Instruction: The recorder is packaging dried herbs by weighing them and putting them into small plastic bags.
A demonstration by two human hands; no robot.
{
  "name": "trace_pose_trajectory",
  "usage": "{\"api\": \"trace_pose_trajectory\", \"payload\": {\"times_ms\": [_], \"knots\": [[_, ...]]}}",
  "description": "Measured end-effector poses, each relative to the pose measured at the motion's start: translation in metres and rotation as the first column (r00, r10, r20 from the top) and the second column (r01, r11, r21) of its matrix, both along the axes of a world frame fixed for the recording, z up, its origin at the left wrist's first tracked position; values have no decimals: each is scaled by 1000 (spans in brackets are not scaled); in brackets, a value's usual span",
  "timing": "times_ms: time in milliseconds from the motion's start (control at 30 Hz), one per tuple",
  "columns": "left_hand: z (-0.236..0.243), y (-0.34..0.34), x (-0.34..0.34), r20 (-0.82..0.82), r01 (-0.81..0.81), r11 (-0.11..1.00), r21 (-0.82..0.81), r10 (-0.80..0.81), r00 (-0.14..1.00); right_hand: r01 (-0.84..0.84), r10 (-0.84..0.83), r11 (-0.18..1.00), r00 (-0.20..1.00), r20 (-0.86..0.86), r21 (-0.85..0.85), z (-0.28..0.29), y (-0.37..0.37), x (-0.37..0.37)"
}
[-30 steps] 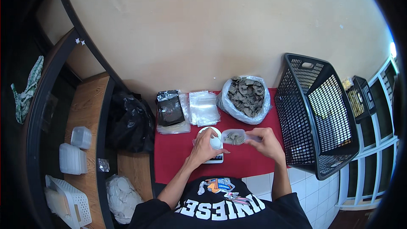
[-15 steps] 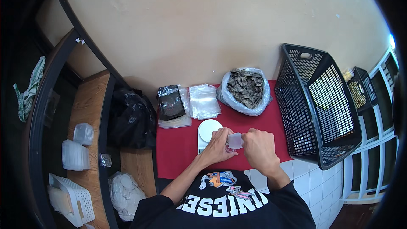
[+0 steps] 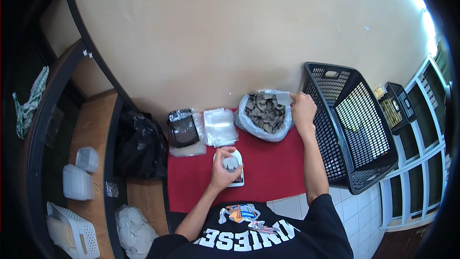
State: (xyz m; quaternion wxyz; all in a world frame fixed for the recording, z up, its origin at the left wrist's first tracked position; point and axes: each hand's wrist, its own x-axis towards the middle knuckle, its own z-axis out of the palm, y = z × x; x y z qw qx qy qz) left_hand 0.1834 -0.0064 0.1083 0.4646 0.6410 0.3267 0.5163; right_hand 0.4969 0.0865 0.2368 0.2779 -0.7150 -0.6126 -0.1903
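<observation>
My left hand curves its fingers around a small clear plastic container, which holds some grey pieces. The container is over a white kitchen scale; I cannot tell whether it rests on the plate. My right hand is closed on a translucent plastic scoop at the right rim of a clear plastic bag. Inside the open bag is a heap of dark grey, ridged curled pieces. The scoop's far end reaches over the heap.
Clear plastic bags and a black packet lie on the red cloth. A large black basket stands at the right. On the left, a wooden shelf bears stacked clear tubs and a white basket.
My right hand has moved away from the container, forward and right, with the scoop to the bag. My left hand has shifted left with the container, over the scale. The view has shifted slightly.
</observation>
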Motion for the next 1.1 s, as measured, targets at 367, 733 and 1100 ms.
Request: {"api": "trace_pose_trajectory", "payload": {"times_ms": [367, 733, 1100], "knots": [[-10, -18, -7, -143, 102, 994, -37, -107, 984, -391, 426, 905, 836, 346, -168, -41, 123, -29], [-24, -19, -33, -132, 56, 994, -96, -68, 989, -400, 452, 864, 884, 120, -305, -35, 56, 5], [-19, -16, -19, -164, 140, 986, -94, -154, 974, -318, 308, 944, 945, -113, -88, -22, 77, 22]]}}
